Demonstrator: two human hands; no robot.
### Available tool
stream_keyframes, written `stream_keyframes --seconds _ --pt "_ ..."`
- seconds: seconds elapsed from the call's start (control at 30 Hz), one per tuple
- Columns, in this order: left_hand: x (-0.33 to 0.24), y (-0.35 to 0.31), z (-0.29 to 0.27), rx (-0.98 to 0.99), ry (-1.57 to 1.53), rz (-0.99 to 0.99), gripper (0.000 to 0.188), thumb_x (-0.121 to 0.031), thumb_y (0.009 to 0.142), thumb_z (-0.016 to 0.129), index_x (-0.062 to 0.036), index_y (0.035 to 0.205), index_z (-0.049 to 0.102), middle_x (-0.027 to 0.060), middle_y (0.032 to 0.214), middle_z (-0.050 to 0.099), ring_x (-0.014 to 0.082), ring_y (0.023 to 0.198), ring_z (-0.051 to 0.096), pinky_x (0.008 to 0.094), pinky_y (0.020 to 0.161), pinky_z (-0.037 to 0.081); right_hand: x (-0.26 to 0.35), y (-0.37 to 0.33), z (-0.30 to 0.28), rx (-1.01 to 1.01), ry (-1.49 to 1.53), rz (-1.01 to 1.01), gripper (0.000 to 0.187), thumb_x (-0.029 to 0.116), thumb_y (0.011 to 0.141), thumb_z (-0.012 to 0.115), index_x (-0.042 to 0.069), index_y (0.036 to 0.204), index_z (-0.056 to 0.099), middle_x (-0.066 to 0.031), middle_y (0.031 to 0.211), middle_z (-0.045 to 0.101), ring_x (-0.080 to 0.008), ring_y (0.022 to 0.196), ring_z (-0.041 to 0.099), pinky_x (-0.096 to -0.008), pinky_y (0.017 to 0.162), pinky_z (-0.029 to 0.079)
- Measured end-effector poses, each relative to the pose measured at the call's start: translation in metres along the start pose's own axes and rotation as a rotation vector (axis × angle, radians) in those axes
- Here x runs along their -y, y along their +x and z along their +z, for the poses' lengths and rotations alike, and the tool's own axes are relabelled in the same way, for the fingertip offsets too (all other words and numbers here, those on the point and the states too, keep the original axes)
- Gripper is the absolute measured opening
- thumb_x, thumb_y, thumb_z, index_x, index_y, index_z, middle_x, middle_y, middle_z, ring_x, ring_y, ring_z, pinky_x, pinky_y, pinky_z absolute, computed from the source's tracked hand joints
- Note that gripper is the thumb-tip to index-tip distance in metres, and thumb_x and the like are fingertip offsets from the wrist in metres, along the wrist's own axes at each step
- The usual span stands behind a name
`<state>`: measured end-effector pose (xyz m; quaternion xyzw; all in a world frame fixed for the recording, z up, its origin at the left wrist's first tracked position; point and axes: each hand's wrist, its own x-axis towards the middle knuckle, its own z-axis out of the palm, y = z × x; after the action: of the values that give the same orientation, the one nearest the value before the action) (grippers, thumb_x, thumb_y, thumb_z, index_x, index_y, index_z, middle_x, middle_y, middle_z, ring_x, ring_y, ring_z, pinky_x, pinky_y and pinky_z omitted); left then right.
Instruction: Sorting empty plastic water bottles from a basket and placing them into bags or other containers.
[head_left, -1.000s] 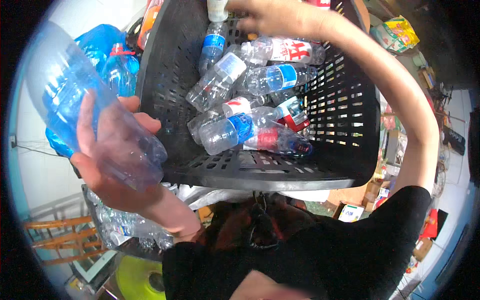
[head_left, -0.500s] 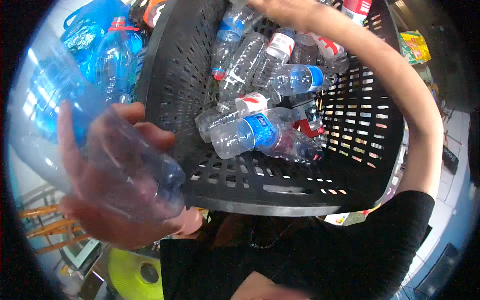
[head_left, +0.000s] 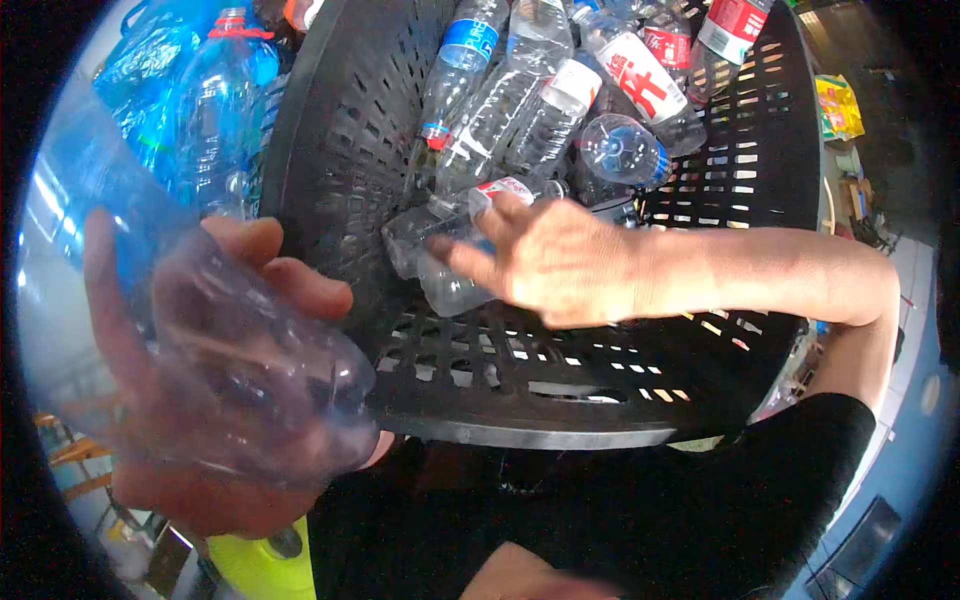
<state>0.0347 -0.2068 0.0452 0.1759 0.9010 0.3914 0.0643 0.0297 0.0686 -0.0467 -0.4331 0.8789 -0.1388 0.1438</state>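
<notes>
My left hand (head_left: 230,500), close up at the left, is closed around a large clear plastic bottle (head_left: 260,350) tilted up toward the far left. In the black basket (head_left: 560,430), my right hand (head_left: 570,265) is spread over a clear bottle (head_left: 450,290) lying on its side, hiding most of it. Its fingers are apart and slightly blurred; I cannot tell whether they touch that bottle. Just beyond them lies a red-and-white labelled bottle (head_left: 410,240). Farther back are a blue-labelled bottle (head_left: 465,50), a white-and-red labelled bottle (head_left: 640,80) and several others.
Left of the basket stand a big clear jug with a red collar (head_left: 215,130) and a blue plastic bag (head_left: 150,70). A yellow-green fan (head_left: 260,570) is at the lower left. A yellow packet (head_left: 838,108) lies beyond the basket's right side.
My right hand has come back from the basket's far end to the near bottles. Bottles at the back lie differently. My left hand keeps its bottle.
</notes>
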Motion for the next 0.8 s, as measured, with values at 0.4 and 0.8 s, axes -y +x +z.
stream_keyframes --seconds 0.4,0.8 --pt "0.0 0.011 0.006 -0.047 -0.051 0.332 0.158 -0.047 0.038 0.098 0.007 0.149 -0.001 0.0211 0.125 0.054 0.0244 0.093 0.06 0.0384 0.091 0.047 -0.082 0.066 -0.004 0.116 -0.194 -0.169 0.025 0.007 0.072 0.062 0.002 0.095 0.063 -0.0103 0.103 0.062 -0.0321 0.107 0.059 -0.0464 0.082 0.052" --pt "0.014 0.012 0.019 -0.056 -0.232 0.49 0.161 -0.039 0.031 0.1 0.0034 0.15 -0.001 0.0219 0.126 0.054 0.0269 0.102 0.058 0.0426 0.095 0.047 -0.131 0.044 -0.009 0.191 -0.723 0.001 0.013 0.018 0.07 0.062 0.01 0.078 0.069 -0.007 0.075 0.069 -0.0242 0.083 0.068 -0.0451 0.09 0.048"
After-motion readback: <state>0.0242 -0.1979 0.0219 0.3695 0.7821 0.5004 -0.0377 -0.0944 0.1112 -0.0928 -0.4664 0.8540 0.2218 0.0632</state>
